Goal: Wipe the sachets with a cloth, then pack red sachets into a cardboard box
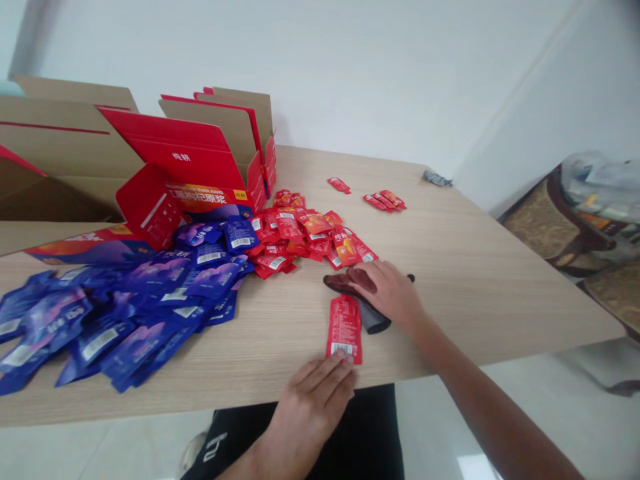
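A single red sachet [344, 327] lies on the table near its front edge, printed side with the barcode up. My left hand [315, 400] rests its fingertips on the sachet's lower end, fingers stretched out and flat. Just above the sachet is a folded maroon-and-grey cloth [379, 315] with dark edges, which covers or touches its top end. My right hand [393, 293] grips this cloth from above with bent fingers. Whether anything lies under the cloth is hidden.
A heap of red sachets [300, 233] and a larger pile of blue pouches [165, 293] lie to the left. Open cardboard boxes [200, 153] stand behind them. A few red sachets [385, 200] lie farther back, near a grey crumpled item [437, 178]. A patterned chair [550, 213] stands at right.
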Demonstrator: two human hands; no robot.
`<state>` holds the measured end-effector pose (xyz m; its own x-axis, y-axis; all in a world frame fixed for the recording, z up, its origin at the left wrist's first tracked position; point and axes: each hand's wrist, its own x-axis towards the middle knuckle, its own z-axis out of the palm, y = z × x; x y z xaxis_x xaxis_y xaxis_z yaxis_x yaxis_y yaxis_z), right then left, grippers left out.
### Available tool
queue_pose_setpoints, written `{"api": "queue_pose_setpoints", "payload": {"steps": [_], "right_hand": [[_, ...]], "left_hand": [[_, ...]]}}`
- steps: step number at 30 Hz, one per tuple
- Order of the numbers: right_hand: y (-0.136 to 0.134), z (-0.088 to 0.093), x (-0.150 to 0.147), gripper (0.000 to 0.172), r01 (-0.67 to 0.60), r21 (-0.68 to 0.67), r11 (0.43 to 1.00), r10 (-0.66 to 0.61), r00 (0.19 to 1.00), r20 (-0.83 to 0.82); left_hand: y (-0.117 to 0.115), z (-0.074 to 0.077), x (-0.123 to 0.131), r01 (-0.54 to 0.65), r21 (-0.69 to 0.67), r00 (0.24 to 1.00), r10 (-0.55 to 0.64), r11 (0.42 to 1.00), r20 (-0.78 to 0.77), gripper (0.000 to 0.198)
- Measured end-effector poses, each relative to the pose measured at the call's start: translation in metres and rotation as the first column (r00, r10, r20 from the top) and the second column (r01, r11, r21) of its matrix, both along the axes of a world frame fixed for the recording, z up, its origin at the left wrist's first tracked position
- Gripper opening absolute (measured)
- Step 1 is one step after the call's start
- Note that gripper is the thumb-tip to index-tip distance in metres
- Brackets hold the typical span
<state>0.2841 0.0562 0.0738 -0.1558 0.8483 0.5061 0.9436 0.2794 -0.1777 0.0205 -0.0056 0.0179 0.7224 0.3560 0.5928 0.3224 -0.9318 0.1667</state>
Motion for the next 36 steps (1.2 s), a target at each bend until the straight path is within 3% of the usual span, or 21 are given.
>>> {"api": "queue_pose_setpoints", "payload": {"steps": [2, 4, 6, 8, 10, 15, 21, 24, 26, 29, 32, 36], "right_hand": [[-0.013, 0.011, -0.003, 0.024, 0.054, 0.071, 0.996, -0.046, 0.994, -0.102], [-0.033, 0.019, -0.012, 0.027, 0.002, 0.056, 0.998, 0.009, 0.981, -0.194], [-0.052, 0.019, -0.023, 0.027, -0.161, -0.071, 0.984, 0.145, 0.972, -0.184], [-0.063, 0.012, -0.032, 0.025, -0.292, -0.206, 0.934, 0.267, 0.953, -0.142], [-0.063, 0.002, -0.035, 0.023, -0.317, -0.255, 0.914, 0.299, 0.948, -0.108], [-0.031, -0.011, -0.022, 0.024, -0.189, -0.220, 0.957, 0.186, 0.982, -0.036], [0.003, -0.005, -0.012, 0.022, -0.070, -0.144, 0.987, 0.075, 0.997, 0.034], [-0.001, 0.002, -0.008, 0.023, 0.076, -0.013, 0.997, -0.077, 0.993, -0.090], [-0.015, 0.004, -0.004, 0.028, 0.233, 0.056, 0.971, -0.204, 0.928, -0.313], [-0.043, -0.002, 0.003, 0.034, 0.389, 0.011, 0.921, -0.306, 0.743, -0.595], [-0.068, -0.018, 0.011, 0.040, 0.379, -0.103, 0.920, -0.336, 0.623, -0.706], [-0.081, -0.033, 0.021, 0.046, 0.390, -0.187, 0.902, -0.385, 0.525, -0.759]], "left_hand": [[-0.001, 0.000, 0.001, -0.008, -0.015, 1.000, 0.008, 1.000, 0.017, 0.026], [-0.002, 0.000, 0.001, -0.005, -0.043, 1.000, 0.006, 0.999, 0.011, 0.026], [-0.003, 0.000, 0.002, -0.005, -0.084, 1.000, 0.006, 0.996, 0.018, 0.026], [-0.004, 0.000, 0.002, -0.003, -0.127, 1.000, 0.006, 0.992, 0.025, 0.026], [-0.004, 0.000, 0.003, -0.003, -0.140, 0.999, 0.008, 0.990, 0.035, 0.025], [-0.001, 0.000, 0.003, 0.006, -0.099, 0.999, -0.002, 0.995, 0.039, 0.024], [0.002, -0.004, 0.003, 0.018, -0.095, 0.998, -0.011, 0.995, 0.068, 0.025], [0.004, -0.002, 0.002, 0.006, -0.069, 0.997, 0.000, 0.998, 0.080, 0.027], [0.005, 0.001, 0.000, 0.011, -0.039, 0.998, -0.008, 0.999, 0.056, 0.030], [0.008, 0.005, -0.004, 0.025, 0.027, 0.999, -0.025, 0.999, 0.027, 0.031], [0.012, 0.004, -0.003, -0.022, 0.139, 0.999, 0.017, 0.990, 0.038, 0.032], [0.016, -0.003, 0.003, -0.105, 0.222, 0.992, 0.118, 0.969, -0.047, 0.045]]}}
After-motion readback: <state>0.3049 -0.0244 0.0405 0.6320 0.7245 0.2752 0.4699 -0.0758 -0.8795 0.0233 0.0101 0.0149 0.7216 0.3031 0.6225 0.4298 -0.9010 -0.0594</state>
